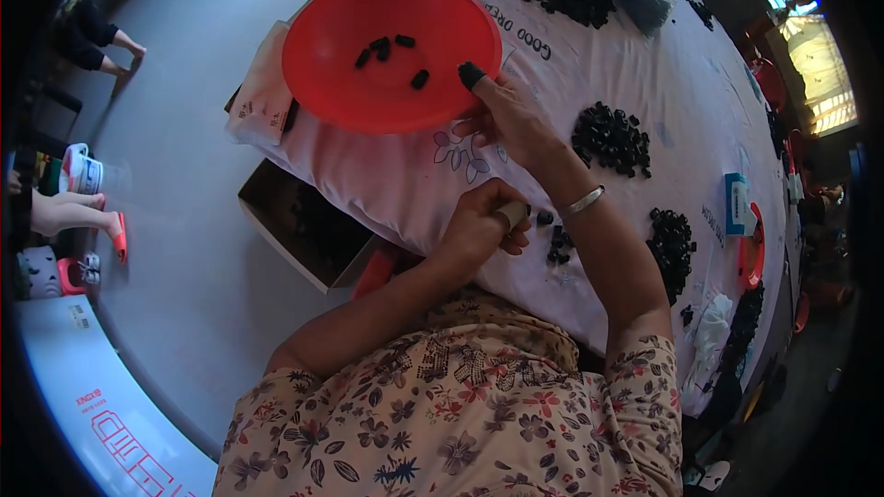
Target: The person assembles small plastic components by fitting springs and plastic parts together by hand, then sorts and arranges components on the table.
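Note:
My right hand, with a black cover on the thumb and a silver bangle on the wrist, grips the near right rim of a red basin. The thumb lies inside the rim, the other fingers beneath it. Several small black pieces lie in the basin, which is tilted over the table's left edge. My left hand is closed in front of my body, a pale wrap on one finger. A dark bit shows at its fingertips, too small to identify. Loose black pieces lie just right of it.
Piles of black pieces sit on the white cloth-covered table. A blue box and a red ring-shaped item are at right. An open carton stands below the table's left edge. Another person's legs show at far left.

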### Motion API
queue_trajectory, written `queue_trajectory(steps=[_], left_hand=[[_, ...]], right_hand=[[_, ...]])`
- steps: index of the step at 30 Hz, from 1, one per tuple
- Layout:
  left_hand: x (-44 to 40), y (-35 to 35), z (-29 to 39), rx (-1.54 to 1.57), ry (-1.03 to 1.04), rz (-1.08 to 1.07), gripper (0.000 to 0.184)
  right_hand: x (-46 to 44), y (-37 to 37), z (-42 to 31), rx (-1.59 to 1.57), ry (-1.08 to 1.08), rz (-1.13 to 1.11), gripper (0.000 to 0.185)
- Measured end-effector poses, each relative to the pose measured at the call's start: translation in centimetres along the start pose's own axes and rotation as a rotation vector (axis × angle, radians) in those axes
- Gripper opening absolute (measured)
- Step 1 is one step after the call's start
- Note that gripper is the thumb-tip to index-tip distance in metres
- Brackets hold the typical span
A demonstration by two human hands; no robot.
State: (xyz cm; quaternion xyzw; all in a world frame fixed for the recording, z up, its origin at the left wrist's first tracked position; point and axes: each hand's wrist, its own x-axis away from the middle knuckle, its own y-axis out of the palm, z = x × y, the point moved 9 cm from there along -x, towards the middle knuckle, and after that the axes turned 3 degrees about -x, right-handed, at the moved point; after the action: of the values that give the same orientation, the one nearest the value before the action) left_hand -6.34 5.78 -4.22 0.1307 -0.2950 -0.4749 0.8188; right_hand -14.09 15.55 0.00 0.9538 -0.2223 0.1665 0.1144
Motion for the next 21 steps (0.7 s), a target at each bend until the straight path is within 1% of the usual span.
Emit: queue_trajectory(steps=[3, 4, 6, 7, 9, 11, 13, 15, 18, 21], left_hand=[[0.1, 0.1, -0.1, -0.014, -0.013, -0.006, 0.006], [0.1, 0.1, -0.1, -0.014, -0.009, -0.005, 0.006], [0.2, 0.1, -0.1, -0.037, -0.016, -0.027, 0.006], [0.2, 0.0, 0.1, -0.029, -0.013, -0.02, 0.006], [0.4, 0.2, 0.1, -0.056, -0.034, -0.037, 0.005], [0.5, 0.0, 0.1, -0.043, -0.033, -0.044, 0.006], [0.5, 0.2, 0.4, -0.042, -0.027, -0.061, 0.006], [0.6, 0.4, 0.2, -0.056, -0.059, -0.055, 0.007], [0.5, 0.5, 0.1, -0.057, -0.059, -0.06, 0.008], [0.4, 0.4, 0.0, -0.073, -0.053, -0.066, 0.008]], right_hand=[[-0.4, 0.5, 0.3, -0.027, 0.053, -0.035, 0.029], [-0.5, 0.3, 0.1, -0.025, 0.051, -0.037, 0.029], [-0.8, -0.1, -0.8, -0.145, 0.029, -0.069, 0.027], [-1.0, -0.5, -1.3, -0.138, 0.035, -0.077, 0.027], [-1.3, -1.3, -4.0, -0.174, -0.068, -0.102, 0.028], [-1.4, -1.5, -6.6, -0.143, -0.117, -0.086, 0.029], [-1.3, -1.1, -8.5, -0.125, -0.142, -0.129, 0.031], [-1.0, -1.0, -10.2, 0.05, -0.221, -0.033, 0.035], [-2.9, -0.4, -8.7, 0.002, -0.177, -0.051, 0.033], [-3.9, 1.8, -6.3, -0.031, -0.133, -0.051, 0.031]])
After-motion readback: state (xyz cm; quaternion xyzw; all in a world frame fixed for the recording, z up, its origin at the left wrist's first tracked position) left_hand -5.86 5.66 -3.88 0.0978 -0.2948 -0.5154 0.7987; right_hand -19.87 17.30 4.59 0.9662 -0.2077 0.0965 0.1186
